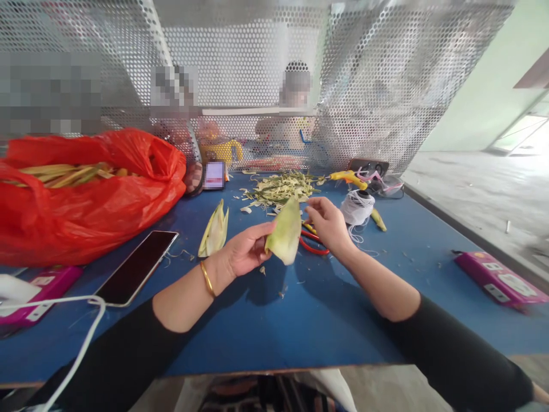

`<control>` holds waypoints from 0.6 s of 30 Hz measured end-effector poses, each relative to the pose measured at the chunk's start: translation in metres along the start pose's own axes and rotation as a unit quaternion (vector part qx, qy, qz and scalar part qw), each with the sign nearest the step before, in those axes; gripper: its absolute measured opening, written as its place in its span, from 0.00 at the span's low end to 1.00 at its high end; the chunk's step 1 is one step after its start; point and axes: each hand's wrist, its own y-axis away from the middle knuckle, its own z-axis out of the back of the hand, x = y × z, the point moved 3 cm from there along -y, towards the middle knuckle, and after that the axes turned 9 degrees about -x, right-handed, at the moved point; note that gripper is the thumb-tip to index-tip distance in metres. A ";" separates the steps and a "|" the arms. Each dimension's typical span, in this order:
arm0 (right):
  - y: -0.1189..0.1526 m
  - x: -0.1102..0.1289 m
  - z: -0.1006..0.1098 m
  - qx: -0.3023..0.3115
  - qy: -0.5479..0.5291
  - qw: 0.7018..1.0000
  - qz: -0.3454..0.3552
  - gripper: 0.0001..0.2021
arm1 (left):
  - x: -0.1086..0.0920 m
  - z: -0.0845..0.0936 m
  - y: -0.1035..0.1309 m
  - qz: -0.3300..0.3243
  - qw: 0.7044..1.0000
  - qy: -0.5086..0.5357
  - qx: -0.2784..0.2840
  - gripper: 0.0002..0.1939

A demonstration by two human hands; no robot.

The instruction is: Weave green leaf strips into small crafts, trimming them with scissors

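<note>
Head view: left hand (245,252) pinches leaf (284,236), seemingly.

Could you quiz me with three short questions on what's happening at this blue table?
1. Which hand holds the pale green leaf?
2. True or false: the red plastic bag lies to the right of the white string spool.
3. What lies on the table just under the right hand: (a) red-handled scissors, (b) the black phone, (c) the pink box?

Key
1. The left hand, pinching it at the leaf's left edge.
2. False: the bag lies far to the left of the spool.
3. (a): the red handles show just below that hand.
</note>
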 end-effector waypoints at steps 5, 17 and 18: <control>0.023 0.029 -0.007 0.133 0.168 0.880 0.424 0.24 | -0.008 0.000 0.000 0.017 0.994 0.101 -0.045 0.10; 0.030 0.037 0.008 -0.067 0.053 0.972 0.219 0.13 | -0.013 -0.004 0.015 -0.505 0.795 -0.298 -0.159 0.22; 0.030 0.036 0.005 -0.048 0.027 0.984 0.169 0.15 | -0.012 -0.006 0.016 -0.520 0.782 -0.310 -0.147 0.24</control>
